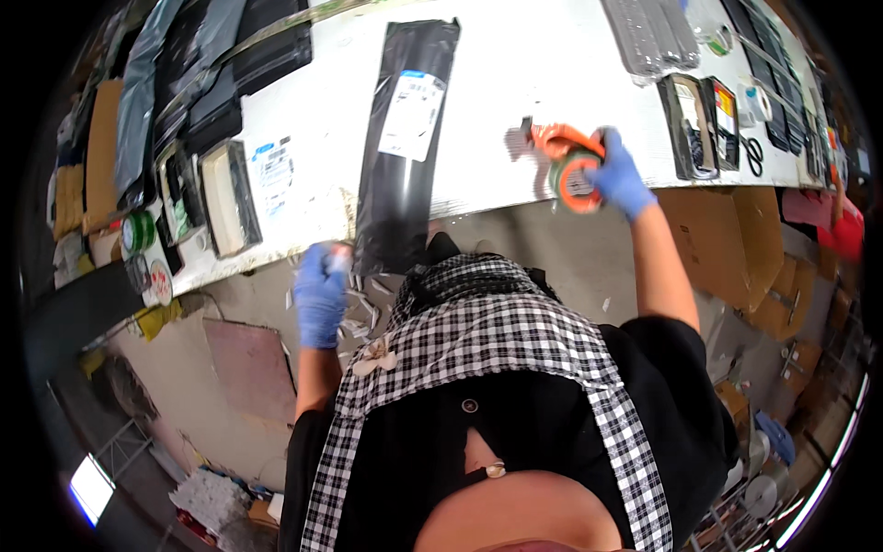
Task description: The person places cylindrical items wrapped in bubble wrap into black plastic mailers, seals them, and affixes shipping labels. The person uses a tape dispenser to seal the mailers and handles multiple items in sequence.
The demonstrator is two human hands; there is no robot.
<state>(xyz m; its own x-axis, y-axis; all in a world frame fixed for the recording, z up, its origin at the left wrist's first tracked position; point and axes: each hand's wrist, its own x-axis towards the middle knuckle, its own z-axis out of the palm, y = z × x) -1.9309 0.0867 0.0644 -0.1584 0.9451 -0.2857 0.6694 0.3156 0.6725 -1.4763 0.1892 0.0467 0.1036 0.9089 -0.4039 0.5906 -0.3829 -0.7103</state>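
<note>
A long black plastic-wrapped package (pixel 397 198) lies across the white table, its near end reaching over the front edge. A white printed label (pixel 412 115) is stuck on its upper half. My right hand (pixel 623 175), in a blue glove, is closed around an orange tape dispenser (pixel 563 143) with a roll of tape in it, to the right of the package. Beside the package's near end, my gloved left hand (pixel 320 299) is closed; a small pale and reddish bit shows at its fingertips, too blurred to name.
A loose label sheet (pixel 273 175) lies left of the package, beside an open narrow box (pixel 230 198). Black packages crowd the far left. At the right are grey wrapped bundles (pixel 651 37), small boxes and black scissors (pixel 753 155). A cardboard box (pixel 722 241) stands below the table.
</note>
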